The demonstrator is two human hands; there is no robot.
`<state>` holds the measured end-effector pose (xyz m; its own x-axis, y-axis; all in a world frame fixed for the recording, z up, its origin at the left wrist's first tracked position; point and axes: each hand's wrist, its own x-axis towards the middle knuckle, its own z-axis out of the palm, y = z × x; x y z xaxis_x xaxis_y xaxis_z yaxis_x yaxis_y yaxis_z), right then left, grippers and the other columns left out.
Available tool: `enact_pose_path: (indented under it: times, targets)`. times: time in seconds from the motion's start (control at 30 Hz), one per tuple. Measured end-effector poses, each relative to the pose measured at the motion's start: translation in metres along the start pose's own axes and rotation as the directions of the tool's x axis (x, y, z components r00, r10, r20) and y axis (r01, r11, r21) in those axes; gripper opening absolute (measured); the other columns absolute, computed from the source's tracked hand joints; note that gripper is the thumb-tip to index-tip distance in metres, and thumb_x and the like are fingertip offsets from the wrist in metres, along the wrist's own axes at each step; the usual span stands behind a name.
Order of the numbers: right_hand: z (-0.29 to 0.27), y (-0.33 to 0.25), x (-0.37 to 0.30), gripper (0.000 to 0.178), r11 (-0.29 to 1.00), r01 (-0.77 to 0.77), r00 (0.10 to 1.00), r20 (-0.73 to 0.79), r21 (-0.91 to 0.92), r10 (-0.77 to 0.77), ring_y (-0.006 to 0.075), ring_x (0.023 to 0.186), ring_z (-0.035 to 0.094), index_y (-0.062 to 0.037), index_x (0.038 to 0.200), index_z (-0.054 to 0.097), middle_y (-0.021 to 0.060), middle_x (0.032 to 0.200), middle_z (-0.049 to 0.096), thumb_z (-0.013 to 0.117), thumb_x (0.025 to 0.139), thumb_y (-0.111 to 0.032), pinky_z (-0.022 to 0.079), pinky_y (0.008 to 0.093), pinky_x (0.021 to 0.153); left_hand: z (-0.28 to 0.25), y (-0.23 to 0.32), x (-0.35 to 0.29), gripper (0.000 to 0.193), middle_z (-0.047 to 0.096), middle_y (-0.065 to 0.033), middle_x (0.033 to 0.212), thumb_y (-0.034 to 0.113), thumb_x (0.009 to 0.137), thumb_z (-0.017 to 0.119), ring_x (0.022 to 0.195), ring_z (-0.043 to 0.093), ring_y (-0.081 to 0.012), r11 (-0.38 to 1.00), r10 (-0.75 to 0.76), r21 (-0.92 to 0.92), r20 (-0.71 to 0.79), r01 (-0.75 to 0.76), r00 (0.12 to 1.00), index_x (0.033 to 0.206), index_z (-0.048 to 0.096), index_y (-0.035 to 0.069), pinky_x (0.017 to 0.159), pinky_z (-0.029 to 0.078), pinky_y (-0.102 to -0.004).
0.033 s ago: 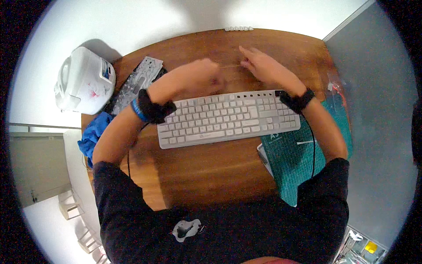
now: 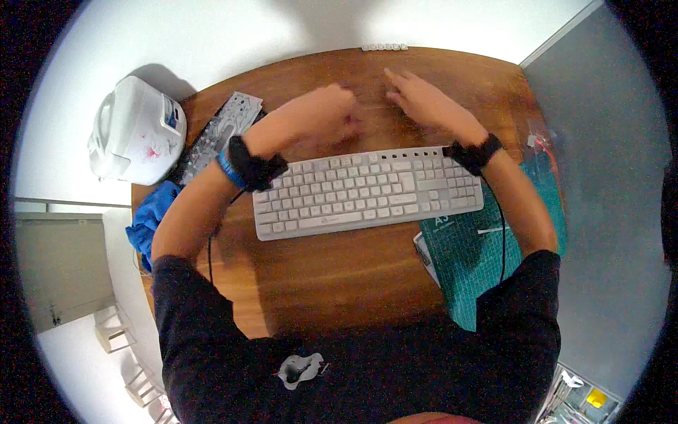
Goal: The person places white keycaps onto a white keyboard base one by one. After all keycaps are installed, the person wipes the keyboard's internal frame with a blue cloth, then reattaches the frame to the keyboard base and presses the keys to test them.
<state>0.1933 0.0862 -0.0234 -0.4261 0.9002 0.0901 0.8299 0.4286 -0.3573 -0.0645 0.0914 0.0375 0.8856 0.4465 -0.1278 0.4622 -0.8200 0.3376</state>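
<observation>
Both hands are over the table beyond a white keyboard (image 2: 339, 191), clear of its keys. My left hand (image 2: 328, 109) is curled with the fingers bent inward, slightly blurred; what it may hold is hidden. My right hand (image 2: 427, 104) has its index finger stretched forward, while the other fingers bend in towards the thumb. Anything in that pinch is too small to make out. The fingertips of the two hands face each other across a short gap. Dark straps with cables circle both wrists, and a blue band sits by the left one.
A white rice cooker (image 2: 138, 131) stands at the far left, beside a grey patterned panel (image 2: 222, 127) and blue cloth (image 2: 152, 215). Right of and under the keyboard lies a green cutting mat (image 2: 462, 272). Small white keycaps (image 2: 385, 47) line the table's far edge.
Both hands have shifted slightly away from me, the left one also a little to the right. A faint thin line between the hands earlier no longer shows.
</observation>
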Motion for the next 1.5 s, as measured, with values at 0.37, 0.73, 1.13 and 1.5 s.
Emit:
enact_pose_path:
  times: [0.37,0.73,1.13,1.5]
  targets:
    - [0.018,0.057,0.098,0.045,0.986,0.106,0.994,-0.014,-0.13,-0.108,0.0487,0.108,0.064,0.0011,0.143,0.048,0.0307,0.115,0.068,0.052,0.1,-0.012,0.052,0.0552,0.093,0.038,-0.125,0.109,0.026,0.07,-0.028,0.105,0.009,0.09,0.054,0.1,0.066,-0.0482,0.986,-0.142,-0.002,-0.541,0.167,0.829,0.11,0.069,0.001,0.089,0.053,-0.0553]
    - [0.026,0.05,0.113,0.041,0.988,0.075,0.989,-0.119,-0.135,-0.091,0.0475,0.11,0.064,-0.002,0.135,0.054,0.0264,0.121,0.068,0.063,0.096,-0.013,0.053,0.0543,0.094,0.036,-0.135,0.09,0.023,0.069,-0.025,0.097,0.015,0.087,0.07,0.102,0.064,-0.0459,0.994,-0.014,0.083,-0.552,0.071,0.834,0.106,0.068,0.002,0.09,0.053,-0.0531]
    - [-0.004,-0.017,-0.013,0.015,0.959,0.269,0.963,-0.002,-0.09,-0.27,0.0392,0.101,0.066,-0.0034,0.109,0.063,0.0184,0.11,0.064,0.066,0.096,-0.01,0.056,0.0458,0.085,0.036,-0.021,-0.019,0.017,0.075,-0.0143,0.097,0.015,0.096,0.068,0.09,0.073,-0.0301,0.953,-0.102,-0.303,-0.306,0.004,0.946,0.108,0.068,0.003,0.083,0.058,-0.0408]
    - [-0.015,-0.025,-0.076,0.021,0.96,0.247,0.967,0.029,0.136,-0.253,0.0395,0.098,0.068,-0.0031,0.111,0.068,0.0188,0.1,0.069,0.065,0.097,-0.019,0.056,0.0461,0.085,0.059,0.04,-0.021,0.024,0.077,-0.0103,0.101,0.015,0.094,0.073,0.093,0.073,-0.0187,0.824,-0.135,-0.566,-0.146,0.029,0.98,0.113,0.072,0.001,0.088,0.059,-0.0353]
